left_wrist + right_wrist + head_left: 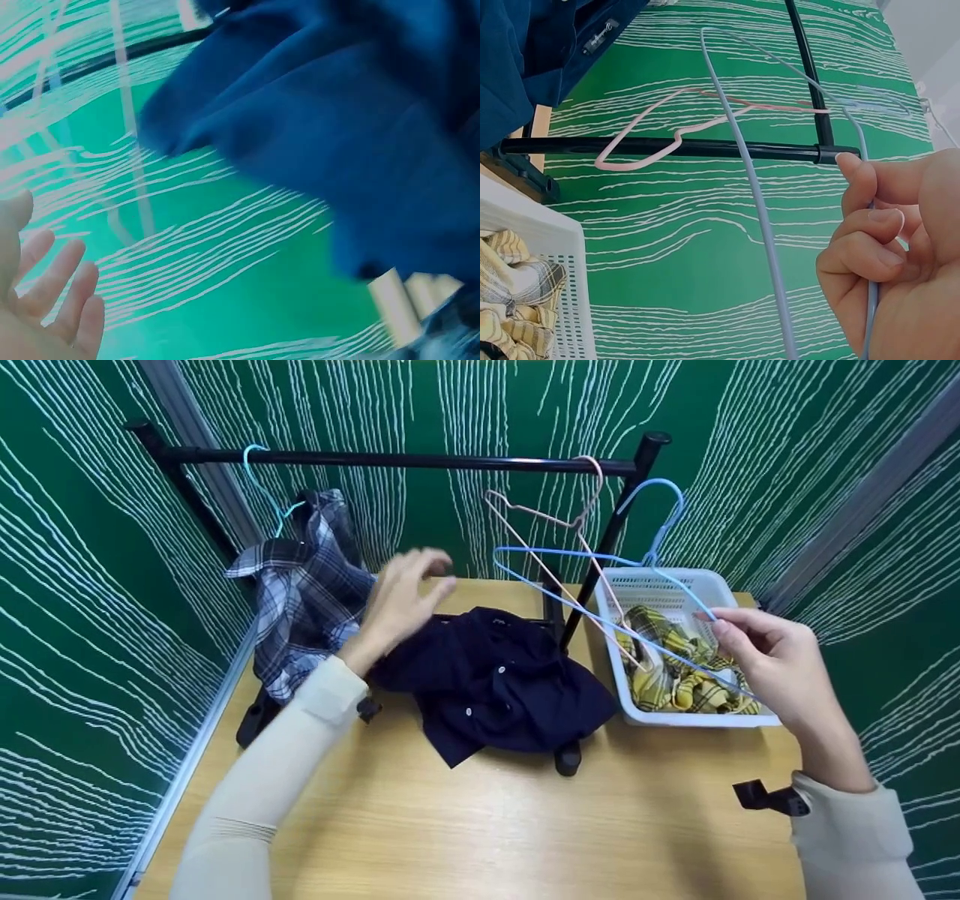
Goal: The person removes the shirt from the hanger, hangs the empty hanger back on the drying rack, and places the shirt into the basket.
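Observation:
My right hand (780,660) pinches one side of a blue hanger (652,559) between thumb and fingers, over the basket. In the right wrist view the fingers (862,251) curl round the blue wire. My left hand (405,596), blurred in the head view, is raised with fingers apart and nothing in them. Below and to the right of it is a crumpled navy shirt (510,682) with white buttons. The left wrist view shows loosely bent fingers (67,292) apart from the navy cloth (300,112).
A black rack (420,459) spans the back. From its bar hang a pink hanger (540,516) at right and a plaid shirt (300,592) on a turquoise hanger (259,484) at left. A white basket (675,720) with yellow plaid clothing (682,660) stands right on the wooden table (480,825).

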A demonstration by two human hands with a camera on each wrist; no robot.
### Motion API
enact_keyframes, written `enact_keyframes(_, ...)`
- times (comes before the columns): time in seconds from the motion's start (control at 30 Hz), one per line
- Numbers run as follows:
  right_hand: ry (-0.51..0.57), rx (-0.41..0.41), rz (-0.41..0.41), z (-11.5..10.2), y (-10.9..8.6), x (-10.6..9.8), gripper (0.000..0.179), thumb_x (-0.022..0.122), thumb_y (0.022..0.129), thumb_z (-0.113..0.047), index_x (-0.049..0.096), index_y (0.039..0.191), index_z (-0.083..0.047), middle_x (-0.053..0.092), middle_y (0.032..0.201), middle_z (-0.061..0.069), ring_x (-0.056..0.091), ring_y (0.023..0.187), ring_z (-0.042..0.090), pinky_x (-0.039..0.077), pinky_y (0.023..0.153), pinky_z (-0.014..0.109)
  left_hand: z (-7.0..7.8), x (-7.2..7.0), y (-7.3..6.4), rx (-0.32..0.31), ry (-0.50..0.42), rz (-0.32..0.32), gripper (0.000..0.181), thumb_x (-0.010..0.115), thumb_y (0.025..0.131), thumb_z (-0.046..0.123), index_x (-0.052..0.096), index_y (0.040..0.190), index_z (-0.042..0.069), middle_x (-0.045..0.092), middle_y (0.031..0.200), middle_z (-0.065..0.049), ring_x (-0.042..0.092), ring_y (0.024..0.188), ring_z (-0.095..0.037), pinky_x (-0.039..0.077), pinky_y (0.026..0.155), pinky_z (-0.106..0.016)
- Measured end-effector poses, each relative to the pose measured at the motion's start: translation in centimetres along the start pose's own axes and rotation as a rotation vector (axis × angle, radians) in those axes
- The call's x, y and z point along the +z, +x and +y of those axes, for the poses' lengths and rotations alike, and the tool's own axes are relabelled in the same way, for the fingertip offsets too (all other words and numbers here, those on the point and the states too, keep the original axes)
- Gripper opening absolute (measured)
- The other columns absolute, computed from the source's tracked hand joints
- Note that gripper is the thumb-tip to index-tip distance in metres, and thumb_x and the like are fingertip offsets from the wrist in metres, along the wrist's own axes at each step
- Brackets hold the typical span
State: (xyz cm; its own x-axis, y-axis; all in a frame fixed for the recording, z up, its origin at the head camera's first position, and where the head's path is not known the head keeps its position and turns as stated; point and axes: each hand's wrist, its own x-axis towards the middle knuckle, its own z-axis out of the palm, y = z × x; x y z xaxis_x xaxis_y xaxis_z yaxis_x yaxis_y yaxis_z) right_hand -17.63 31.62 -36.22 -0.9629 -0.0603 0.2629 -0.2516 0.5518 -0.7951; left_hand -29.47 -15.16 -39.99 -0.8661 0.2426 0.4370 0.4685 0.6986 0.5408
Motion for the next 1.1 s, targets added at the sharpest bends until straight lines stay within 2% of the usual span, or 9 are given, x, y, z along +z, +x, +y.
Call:
enact_keyframes(0.13, 0.002, -0.004, 0.004, -0.1, 0.1, -0.1, 0.03, 0.063, 0.108, -0.021, 0.074, 0.131, -0.005, 0.065, 0.093, 0.006, 0.055, 0.076, 0.014, 0.045, 0.059, 0.018, 2.0, -3.3, 2.3, 0.053, 0.119, 0.099, 0.033, 0.071, 0.102, 0.036, 0.07, 0.13, 0.018, 0.07, 0.125, -0.004, 0.058, 0.117, -0.025, 0.04, 0.11, -0.047)
enact_keyframes(0.27, 0.003, 0.003, 0.008, -0.2, 0.0, 0.0, 0.03, 0.063, 0.108, -0.021, 0.074, 0.132, -0.005, 0.066, 0.094, 0.001, 0.055, 0.078, 0.013, 0.047, 0.061, 0.017, 3.4, -6.3, 4.8, 0.084, 0.203, 0.173, 0.035, 0.067, 0.104, 0.037, 0.069, 0.133, 0.019, 0.067, 0.136, -0.002, 0.055, 0.124, -0.024, 0.037, 0.112, -0.041)
enact_keyframes(0.4, 0.0, 0.011, 0.008, -0.2, -0.2, 0.1, 0.031, 0.063, 0.108, -0.023, 0.074, 0.132, -0.006, 0.066, 0.096, -0.004, 0.055, 0.079, 0.014, 0.047, 0.063, 0.016, 3.6, -8.6, 7.1, 0.1, 0.289, 0.213, 0.037, 0.064, 0.106, 0.04, 0.068, 0.135, 0.018, 0.066, 0.136, -0.005, 0.053, 0.124, -0.025, 0.037, 0.11, -0.038)
enact_keyframes(0.5, 0.0, 0.016, 0.005, -0.2, -0.3, 0.2, 0.031, 0.063, 0.108, -0.024, 0.074, 0.132, -0.006, 0.066, 0.095, -0.004, 0.055, 0.078, 0.014, 0.047, 0.062, 0.016, 2.9, -9.8, 8.3, 0.109, 0.357, 0.216, 0.04, 0.059, 0.108, 0.044, 0.067, 0.136, 0.017, 0.064, 0.135, -0.007, 0.052, 0.125, -0.027, 0.036, 0.11, -0.039)
enact_keyframes(0.63, 0.002, 0.024, -0.003, -0.3, -0.3, 0.3, 0.031, 0.063, 0.108, -0.024, 0.074, 0.133, -0.007, 0.066, 0.094, -0.003, 0.054, 0.076, 0.013, 0.046, 0.061, 0.018, 1.7, -10.9, 9.2, 0.092, 0.42, 0.192, 0.046, 0.052, 0.11, 0.05, 0.068, 0.135, 0.016, 0.064, 0.135, -0.009, 0.051, 0.126, -0.03, 0.036, 0.11, -0.043)
enact_keyframes(0.83, -0.002, 0.024, -0.003, -0.3, -0.3, 0.3, 0.031, 0.063, 0.108, -0.022, 0.073, 0.133, -0.007, 0.065, 0.094, -0.001, 0.053, 0.075, 0.015, 0.046, 0.06, 0.018, 0.1, -11.5, 9.6, -0.029, 0.447, 0.089, 0.065, 0.037, 0.11, 0.063, 0.07, 0.132, 0.011, 0.067, 0.138, -0.013, 0.053, 0.126, -0.035, 0.035, 0.11, -0.049)
enact_keyframes(0.97, 0.0, 0.02, -0.004, -0.3, -0.3, 0.3, 0.031, 0.063, 0.108, -0.022, 0.073, 0.134, -0.007, 0.065, 0.095, 0.003, 0.054, 0.076, 0.015, 0.047, 0.061, 0.017, -0.6, -11.2, 9.6, -0.04, 0.474, 0.092, 0.073, 0.031, 0.11, 0.066, 0.071, 0.107, 0.005, 0.073, 0.109, -0.017, 0.059, 0.106, -0.037, 0.039, 0.101, -0.049)
enact_keyframes(1.03, 0.002, 0.012, 0.001, -0.4, -0.3, 0.3, 0.031, 0.063, 0.109, -0.022, 0.073, 0.133, -0.006, 0.065, 0.094, 0.003, 0.054, 0.077, 0.015, 0.047, 0.061, 0.017, -0.8, -10.9, 9.8, -0.009, 0.492, 0.126, 0.072, 0.031, 0.11, 0.065, 0.065, 0.092, 0.005, 0.067, 0.091, -0.016, 0.059, 0.096, -0.038, 0.04, 0.098, -0.049)
enact_keyframes(1.1, 0.013, 0.001, 0.007, -0.5, -0.4, 0.3, 0.031, 0.062, 0.109, -0.022, 0.073, 0.133, -0.005, 0.064, 0.092, 0.003, 0.055, 0.076, 0.014, 0.047, 0.061, 0.017, -0.9, -10.6, 10.1, 0.018, 0.503, 0.161, 0.072, 0.03, 0.11, 0.065, 0.062, 0.087, 0.005, 0.061, 0.083, -0.014, 0.059, 0.094, -0.037, 0.042, 0.1, -0.049)
